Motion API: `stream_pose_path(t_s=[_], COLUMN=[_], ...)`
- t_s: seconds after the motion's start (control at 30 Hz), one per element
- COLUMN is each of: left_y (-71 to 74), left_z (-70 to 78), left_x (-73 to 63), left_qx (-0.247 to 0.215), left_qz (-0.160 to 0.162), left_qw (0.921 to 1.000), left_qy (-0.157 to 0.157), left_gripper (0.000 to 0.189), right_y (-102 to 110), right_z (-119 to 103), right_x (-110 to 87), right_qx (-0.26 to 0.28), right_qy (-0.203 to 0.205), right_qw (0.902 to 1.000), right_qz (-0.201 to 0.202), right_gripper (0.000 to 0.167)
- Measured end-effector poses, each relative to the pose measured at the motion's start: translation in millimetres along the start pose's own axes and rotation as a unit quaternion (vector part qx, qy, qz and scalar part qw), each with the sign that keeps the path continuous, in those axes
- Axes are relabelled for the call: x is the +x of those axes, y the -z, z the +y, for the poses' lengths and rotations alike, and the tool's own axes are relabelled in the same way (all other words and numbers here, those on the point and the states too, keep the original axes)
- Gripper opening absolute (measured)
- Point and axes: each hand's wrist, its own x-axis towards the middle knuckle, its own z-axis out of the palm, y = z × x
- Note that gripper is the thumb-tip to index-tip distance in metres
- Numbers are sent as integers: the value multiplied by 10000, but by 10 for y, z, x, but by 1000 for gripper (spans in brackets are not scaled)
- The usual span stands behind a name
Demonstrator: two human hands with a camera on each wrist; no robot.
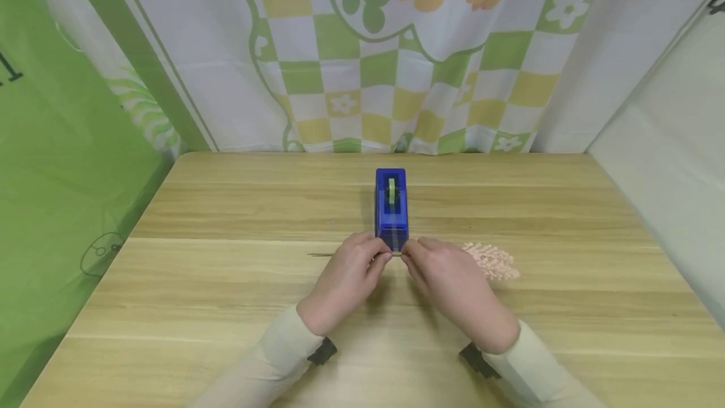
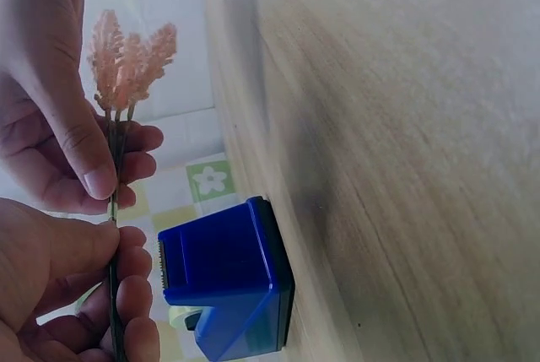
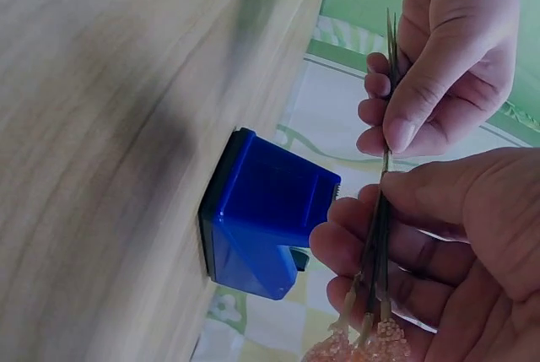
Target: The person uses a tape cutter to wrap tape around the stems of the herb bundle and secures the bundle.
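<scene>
A small bunch of pink artificial flowers (image 1: 491, 261) with thin dark stems lies sideways between both hands, its heads at the right. My left hand (image 1: 347, 276) pinches the stems toward their bare ends, thumb against the curled fingers. Closer to the heads, my right hand (image 1: 453, 282) pinches the same stems (image 3: 381, 218). Between the two thumbs a short pale band shows on the stems; whether it is tape I cannot tell. Just beyond the fingertips stands a blue tape dispenser (image 2: 221, 256), its toothed cutting edge facing the hands. It carries a yellow-green roll of tape (image 1: 391, 191).
Under everything is a wood-grain table (image 1: 226, 294). A checkered, flowered curtain (image 1: 379, 71) hangs behind its far edge, with a green cloth (image 1: 56, 143) along the left and a white one (image 1: 674, 118) along the right.
</scene>
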Motion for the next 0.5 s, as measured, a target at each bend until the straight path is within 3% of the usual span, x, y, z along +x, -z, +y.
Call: stream_pose_path(t_s=[0.5], left_y=[-23], left_z=[-1], left_x=[-14], left_qx=[-20], left_qz=[215], left_qw=[9998], left_qy=[7], left_gripper=[9], right_y=[1], right_z=[0], right_x=[32], right_qx=[294], right_qy=[-226], right_qw=[9993], right_qz=[-79], right_gripper=[4])
